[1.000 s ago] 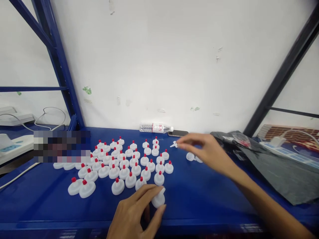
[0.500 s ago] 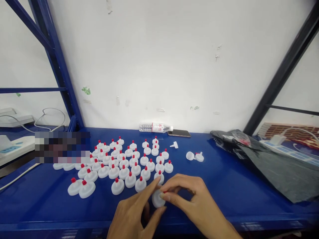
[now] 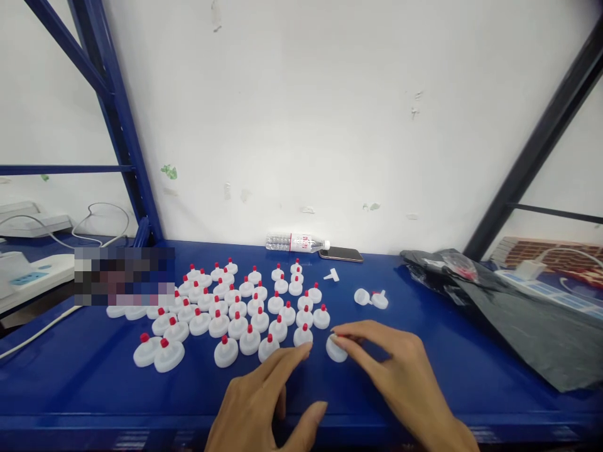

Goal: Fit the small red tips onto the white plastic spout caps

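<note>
Several white plastic caps with red tips (image 3: 238, 307) stand in rows on the blue shelf (image 3: 424, 351). My right hand (image 3: 391, 367) pinches one white cap (image 3: 336, 349) by its top with thumb and fingertips, at the right end of the front row. My left hand (image 3: 264, 402) lies open near the shelf's front edge, fingers stretched toward the front row and holding nothing. Two loose white caps (image 3: 371, 298) and a small white nozzle piece (image 3: 332, 275) lie further back to the right.
A water bottle (image 3: 296, 242) and a phone (image 3: 341, 253) lie against the white wall. A dark plastic bag (image 3: 509, 307) covers the shelf's right side. Blue rack posts (image 3: 117, 119) rise at left, with cables and power strips beyond.
My right hand came back from the far nozzle piece to the cap at my left hand, then moved that cap right to the row's end. My left hand let go and opened.
</note>
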Demonstrator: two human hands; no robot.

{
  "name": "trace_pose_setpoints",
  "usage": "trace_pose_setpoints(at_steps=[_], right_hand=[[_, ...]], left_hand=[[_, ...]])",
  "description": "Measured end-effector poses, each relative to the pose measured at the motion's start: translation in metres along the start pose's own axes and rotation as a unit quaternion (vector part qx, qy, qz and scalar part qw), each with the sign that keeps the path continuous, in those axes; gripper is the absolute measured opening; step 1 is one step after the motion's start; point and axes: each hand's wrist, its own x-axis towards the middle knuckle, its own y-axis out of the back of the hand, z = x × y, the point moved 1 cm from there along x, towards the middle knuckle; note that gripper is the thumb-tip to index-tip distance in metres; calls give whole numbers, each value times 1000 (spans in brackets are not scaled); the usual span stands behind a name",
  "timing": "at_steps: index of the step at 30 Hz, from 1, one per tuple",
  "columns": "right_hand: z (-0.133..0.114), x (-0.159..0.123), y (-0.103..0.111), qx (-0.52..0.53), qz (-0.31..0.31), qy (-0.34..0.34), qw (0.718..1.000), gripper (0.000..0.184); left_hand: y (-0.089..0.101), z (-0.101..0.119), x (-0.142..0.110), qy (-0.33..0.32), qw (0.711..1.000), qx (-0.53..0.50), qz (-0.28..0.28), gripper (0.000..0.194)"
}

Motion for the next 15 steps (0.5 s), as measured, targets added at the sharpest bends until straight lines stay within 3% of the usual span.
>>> trace_pose_setpoints(at_steps=[5,8,10,12,15], right_hand=[[10,2,-9,-21,-51,-59,997,12],[7,3,-9,-26,-48,-49,997,30],[7,7,3,-43,-16,-51,998,38],[14,14,24,-96,46,-52,993,32],[39,31,57,-226,104,-60,967,31]], left_hand=[[2,1,1,-5,1000,-3,-5,45],[2,1,3,-15,1000,-11,-17,42],[3,0,4,-17,1000,-15,-17,42],[3,0,4,-16,1000,-11,-14,42],[3,0,3,-15,1000,-3,-13,39]])
